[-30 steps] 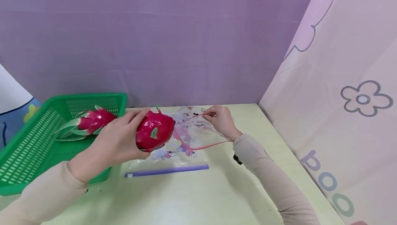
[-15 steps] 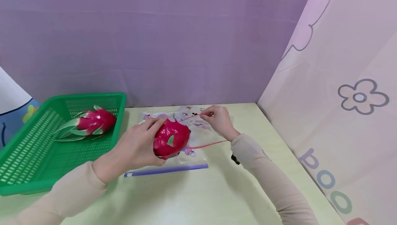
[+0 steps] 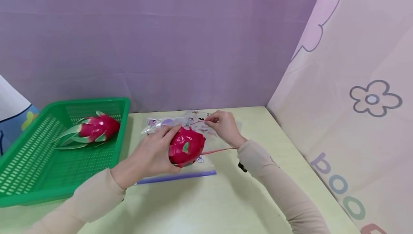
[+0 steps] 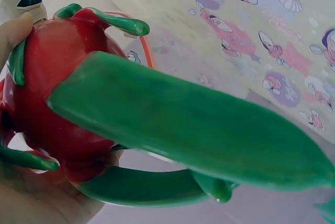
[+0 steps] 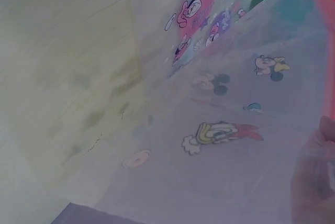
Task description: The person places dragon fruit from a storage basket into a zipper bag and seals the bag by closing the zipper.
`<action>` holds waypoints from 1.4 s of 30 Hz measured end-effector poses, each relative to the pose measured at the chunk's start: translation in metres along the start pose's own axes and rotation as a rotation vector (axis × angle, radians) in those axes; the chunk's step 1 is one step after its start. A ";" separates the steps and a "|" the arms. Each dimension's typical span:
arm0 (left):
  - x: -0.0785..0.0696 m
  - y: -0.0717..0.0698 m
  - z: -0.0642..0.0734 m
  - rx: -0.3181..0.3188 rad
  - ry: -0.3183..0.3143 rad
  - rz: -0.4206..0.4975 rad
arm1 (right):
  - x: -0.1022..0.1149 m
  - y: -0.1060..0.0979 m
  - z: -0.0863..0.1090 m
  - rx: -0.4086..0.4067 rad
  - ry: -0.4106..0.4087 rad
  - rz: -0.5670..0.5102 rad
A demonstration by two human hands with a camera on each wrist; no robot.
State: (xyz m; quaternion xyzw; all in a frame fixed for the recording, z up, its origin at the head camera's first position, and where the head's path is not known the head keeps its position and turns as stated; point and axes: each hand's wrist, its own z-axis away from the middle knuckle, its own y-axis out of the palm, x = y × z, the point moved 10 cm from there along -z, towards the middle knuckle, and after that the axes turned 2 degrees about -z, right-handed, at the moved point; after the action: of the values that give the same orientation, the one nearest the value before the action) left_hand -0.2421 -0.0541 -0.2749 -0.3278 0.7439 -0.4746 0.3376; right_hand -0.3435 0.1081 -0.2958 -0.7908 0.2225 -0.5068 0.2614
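My left hand (image 3: 151, 155) grips a shiny red dragon fruit (image 3: 188, 146) around its leafy end. In the left wrist view, long green leaves stick out from the fruit. Opposite it, my right hand (image 3: 224, 126) pinches the red-edged mouth of a clear zip bag (image 5: 230, 103) printed with cartoon figures. The mouth is spread, and the rounded end of the fruit is right at it; how far inside it lies, I cannot tell. Underneath, a second clear printed bag (image 3: 153, 122) with a purple zip (image 3: 180, 177) lies flat on the table.
A green plastic basket (image 3: 122, 133) stands on the left with another dragon fruit (image 3: 100, 128) in it. Behind the pale table (image 3: 180, 209) hangs a purple cloth backdrop (image 3: 193, 47). A printed light panel (image 3: 355, 65) rises along the right side.
My left hand has carried the dragon fruit rightward, from beside the basket to the mouth of the red-edged bag. The right hand has kept its pinch and barely shifted left.
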 end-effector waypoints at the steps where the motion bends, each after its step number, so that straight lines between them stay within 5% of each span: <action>1: 0.000 0.001 -0.001 0.000 -0.006 0.008 | 0.001 0.001 0.000 0.002 -0.002 0.003; 22: 0.006 0.006 -0.010 -0.061 -0.060 0.028 | 0.018 0.012 -0.002 0.048 -0.042 0.054; 33: -0.002 0.019 -0.007 -0.077 0.006 -0.034 | 0.013 0.012 -0.005 0.042 0.027 0.016; 42: -0.002 0.027 -0.013 -0.038 -0.004 -0.021 | 0.020 0.011 -0.005 0.028 -0.012 0.033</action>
State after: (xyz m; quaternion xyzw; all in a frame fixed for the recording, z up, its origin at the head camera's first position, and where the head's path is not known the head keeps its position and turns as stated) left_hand -0.2559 -0.0369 -0.2955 -0.3430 0.7485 -0.4634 0.3278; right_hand -0.3415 0.0869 -0.2872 -0.7861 0.2269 -0.5009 0.2822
